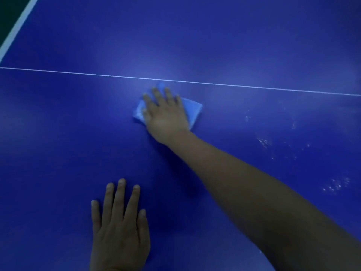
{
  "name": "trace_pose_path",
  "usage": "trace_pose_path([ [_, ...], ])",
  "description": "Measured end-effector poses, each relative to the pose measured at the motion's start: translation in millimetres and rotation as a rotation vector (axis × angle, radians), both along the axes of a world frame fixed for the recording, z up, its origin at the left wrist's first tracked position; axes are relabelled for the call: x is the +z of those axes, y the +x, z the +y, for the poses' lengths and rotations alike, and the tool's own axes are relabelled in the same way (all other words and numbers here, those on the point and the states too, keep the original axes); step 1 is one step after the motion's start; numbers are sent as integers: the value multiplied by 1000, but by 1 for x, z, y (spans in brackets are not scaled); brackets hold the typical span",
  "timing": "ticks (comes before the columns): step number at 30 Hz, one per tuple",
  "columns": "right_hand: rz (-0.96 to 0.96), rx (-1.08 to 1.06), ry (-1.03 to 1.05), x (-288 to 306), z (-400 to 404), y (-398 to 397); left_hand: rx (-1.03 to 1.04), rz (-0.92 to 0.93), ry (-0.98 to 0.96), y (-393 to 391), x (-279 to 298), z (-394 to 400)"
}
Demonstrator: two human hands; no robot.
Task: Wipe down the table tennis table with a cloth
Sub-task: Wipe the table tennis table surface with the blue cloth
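The blue bench (78, 124) fills nearly the whole view, its surface crossed from left to right by a thin white line (254, 86) and edged at the upper left corner by a broader white stripe (17, 30), beyond which lies a dark green area. The right forearm reaches in from the lower right corner, stretched diagonally across the bench. The left hand (120, 229) lies flat on the bench near the bottom edge, palm down, fingers straight and a little spread — it holds nothing. The right hand (166, 116) rests palm down on the cloth (192, 111), fingers extended and splayed, pressing it flat against the bench. That light blue cloth lies just below the thin white line, its edges showing on both sides of the hand. Small pale specks (263, 141) — perhaps droplets, I cannot tell — dot the bench to the right.
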State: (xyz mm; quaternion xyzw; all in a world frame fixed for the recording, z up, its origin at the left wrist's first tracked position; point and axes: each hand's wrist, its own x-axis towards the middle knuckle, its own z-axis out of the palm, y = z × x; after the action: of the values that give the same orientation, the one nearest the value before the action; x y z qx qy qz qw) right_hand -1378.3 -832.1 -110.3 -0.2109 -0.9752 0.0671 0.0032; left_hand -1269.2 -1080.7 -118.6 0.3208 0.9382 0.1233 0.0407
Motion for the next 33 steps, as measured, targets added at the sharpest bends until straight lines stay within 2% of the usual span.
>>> trace_pose_path([
  [2, -31, 108, -27, 5, 14, -2, 2, -16, -10, 0, 0, 1],
  [4, -36, 24, 117, 4, 64, 20, 2, -39, -2, -1, 3, 2],
  [7, 7, -425, 180, 5, 156, 91, -6, -43, -8, 0, 2, 1],
  [9, -3, -725, 94, 13, 192, 137, -8, -44, 4, -1, 0, 1],
  [11, -9, -844, 7, 17, 194, 140, -10, -49, -1, -2, 0, 0],
  [13, -17, -677, 74, 14, 165, 112, -11, -60, -17, -3, 1, 1],
  [17, -45, -128, 54, 0, 86, 51, 7, -69, -39, -2, 4, 4],
  [19, -63, -35, 47, 4, 106, 60, 13, -68, -38, -1, 6, 4],
  [20, -70, -66, 137, 4, 132, 75, 17, -72, -38, -1, 6, 5],
  [22, -36, -378, 199, 7, 194, 118, 30, -80, -36, -2, 6, 6],
  [24, 1, -791, 116, 13, 242, 172, 22, -78, -25, 0, 6, 7],
  [26, 12, -998, -11, 17, 249, 195, 20, -87, -12, -1, 7, 6],
  [28, -21, -884, 4, 14, 222, 180, 32, -101, -10, -1, 7, 5],
  [31, -63, -347, 76, 0, 154, 138, 31, -70, 15, 1, 6, 6],
  [33, -94, -124, 69, -3, 145, 128, 35, -63, -2, 0, 5, 6],
])
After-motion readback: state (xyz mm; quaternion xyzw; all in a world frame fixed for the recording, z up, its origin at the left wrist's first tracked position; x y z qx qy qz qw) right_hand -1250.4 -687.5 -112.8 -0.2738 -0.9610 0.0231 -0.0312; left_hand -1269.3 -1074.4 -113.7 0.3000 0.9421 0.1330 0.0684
